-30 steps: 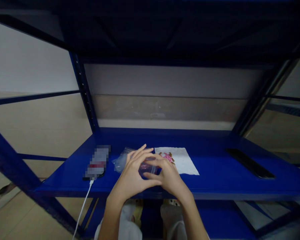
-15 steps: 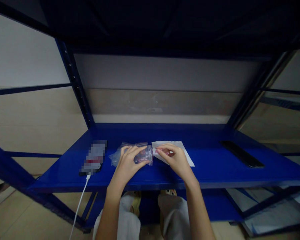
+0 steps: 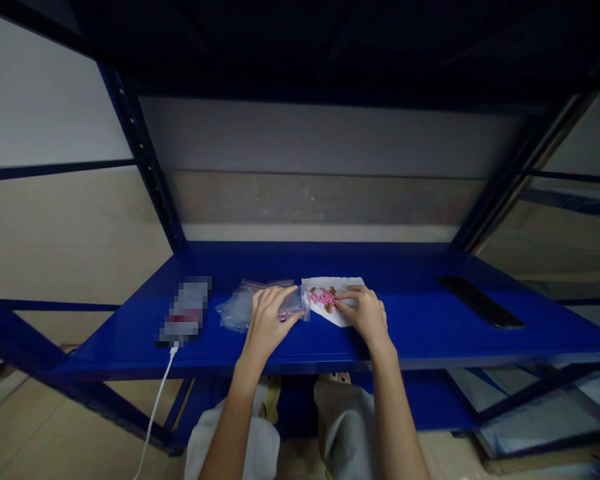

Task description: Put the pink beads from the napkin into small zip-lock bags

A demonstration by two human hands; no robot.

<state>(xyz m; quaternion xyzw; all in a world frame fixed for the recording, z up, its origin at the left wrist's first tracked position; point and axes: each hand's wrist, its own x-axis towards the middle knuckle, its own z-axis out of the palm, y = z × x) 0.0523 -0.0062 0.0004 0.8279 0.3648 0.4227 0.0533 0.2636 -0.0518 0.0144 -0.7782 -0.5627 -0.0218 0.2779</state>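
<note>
Head view: left hand (image 3: 269, 321) grips the clear zip bag (image 3: 241, 308) as right hand (image 3: 365, 316) works the white sheet (image 3: 346, 308)

Both hands rest at the front of the blue steel shelf (image 3: 420, 337), side by side and close together. The left hand is half closed, its fingers curled over the right end of the bag, and it seems to have hold of the plastic. Something pinkish shows through the bag beside those fingers (image 3: 283, 316), too small to identify.

The bag's long axis runs across the shelf, left to right. Its right corner meets the left edge of the sheet, which lies at 3 o'clock from the left hand. The sheet sits at a slant, with a corner pointing toward the person.

The right hand is the nearer to the sheet. Its fingers are bunched, and the fingertips (image 3: 341, 295) press on the paper just right of a pink-and-brown printed figure (image 3: 323, 299). Whether they pinch the sheet or only touch it, I cannot tell.

At 9 o'clock from the bag lies a pixelated phone (image 3: 185, 311), with a white charging cable (image 3: 155, 393) trailing off the shelf. A flat black strip (image 3: 480, 303) lies at 3 o'clock from the right hand, well apart.
</note>
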